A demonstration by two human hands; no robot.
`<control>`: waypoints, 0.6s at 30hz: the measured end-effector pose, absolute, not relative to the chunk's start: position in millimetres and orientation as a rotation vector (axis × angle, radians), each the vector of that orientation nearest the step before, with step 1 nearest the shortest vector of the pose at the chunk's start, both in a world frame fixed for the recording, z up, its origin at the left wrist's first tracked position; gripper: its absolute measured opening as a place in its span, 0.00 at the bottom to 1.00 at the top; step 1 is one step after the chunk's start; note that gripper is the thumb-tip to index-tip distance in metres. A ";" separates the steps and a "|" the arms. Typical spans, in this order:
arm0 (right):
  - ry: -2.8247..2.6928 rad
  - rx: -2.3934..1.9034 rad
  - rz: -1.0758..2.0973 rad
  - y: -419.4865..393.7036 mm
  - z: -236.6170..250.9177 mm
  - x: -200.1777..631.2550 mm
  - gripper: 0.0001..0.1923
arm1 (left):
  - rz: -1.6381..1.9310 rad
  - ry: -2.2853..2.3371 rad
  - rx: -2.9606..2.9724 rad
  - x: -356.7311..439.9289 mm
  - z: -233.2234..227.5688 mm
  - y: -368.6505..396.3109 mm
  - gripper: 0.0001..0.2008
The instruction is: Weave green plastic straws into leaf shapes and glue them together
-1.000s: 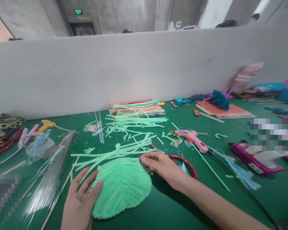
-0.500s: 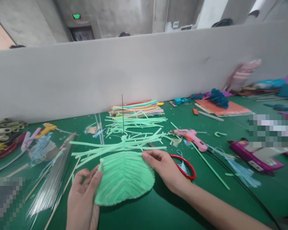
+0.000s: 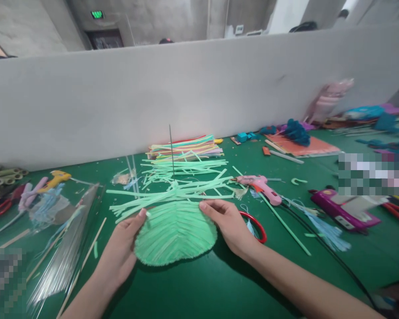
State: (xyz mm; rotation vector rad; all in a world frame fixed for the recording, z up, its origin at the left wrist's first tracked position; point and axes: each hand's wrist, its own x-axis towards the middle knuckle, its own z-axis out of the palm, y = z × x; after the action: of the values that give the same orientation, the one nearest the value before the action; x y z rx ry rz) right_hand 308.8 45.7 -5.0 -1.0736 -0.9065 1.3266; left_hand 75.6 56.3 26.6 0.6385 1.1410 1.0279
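Between my hands is a green leaf made of pipe cleaners (image 3: 176,235), held above the table with its ribs meeting at a centre line. My left hand (image 3: 124,241) pinches its upper left edge, thumb on top. At the upper right edge, my right hand (image 3: 228,223) grips it between thumb and fingers. Loose green pipe cleaner ends (image 3: 173,195) spread sideways from the leaf's far end. A thin dark wire (image 3: 171,150) rises from that end, pointing away from me.
Behind the leaf lies a pile of coloured pipe cleaners (image 3: 186,147). A pink glue gun (image 3: 262,186) and red-handled scissors (image 3: 261,230) are on the right, with a purple device (image 3: 344,210) beyond. Clear sticks (image 3: 63,248) and a yellow glue gun (image 3: 56,179) lie left. A grey partition (image 3: 153,97) bounds the back.
My left hand has shifted up along the leaf's left edge, its thumb now nearer the top corner. The leaf has tilted and its near edge sits higher in view; the camera has turned slightly.
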 end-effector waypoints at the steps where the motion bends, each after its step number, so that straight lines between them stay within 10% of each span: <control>1: -0.905 -1.075 1.324 45.8 -5.3 308.9 0.15 | 1.029 1.163 0.661 75.0 26.7 57.2 0.16; 18: -0.914 -1.130 1.350 39.7 0.3 304.9 0.19 | 1.309 1.480 1.135 67.4 9.0 59.1 0.11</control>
State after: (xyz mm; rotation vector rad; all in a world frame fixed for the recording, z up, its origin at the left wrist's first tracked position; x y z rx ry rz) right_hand 304.9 39.7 0.3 -1.1297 -0.9143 1.3501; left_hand 67.4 59.1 9.0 1.1351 1.4798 1.3092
